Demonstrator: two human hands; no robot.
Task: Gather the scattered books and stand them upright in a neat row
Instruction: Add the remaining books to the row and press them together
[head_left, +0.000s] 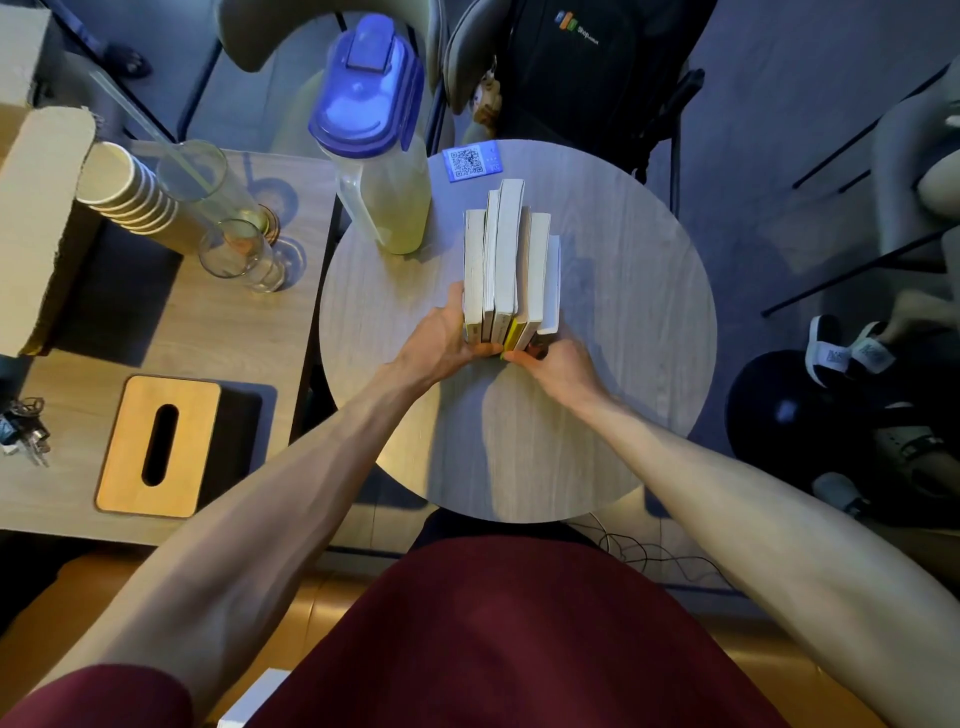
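The books (511, 270) stand upright in a row on the round bench (623, 312), their long axis pointing away from the person. The left hand (447, 338) and right hand (553, 358) press the near ends, each grip closed on the row from its own side.

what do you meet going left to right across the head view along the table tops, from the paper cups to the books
Stack of tan paper cups → two clear drinking glasses → clear plastic pitcher with a blue lid → blue QR code card → row of upright pale-paged books on the round grey wooden table.
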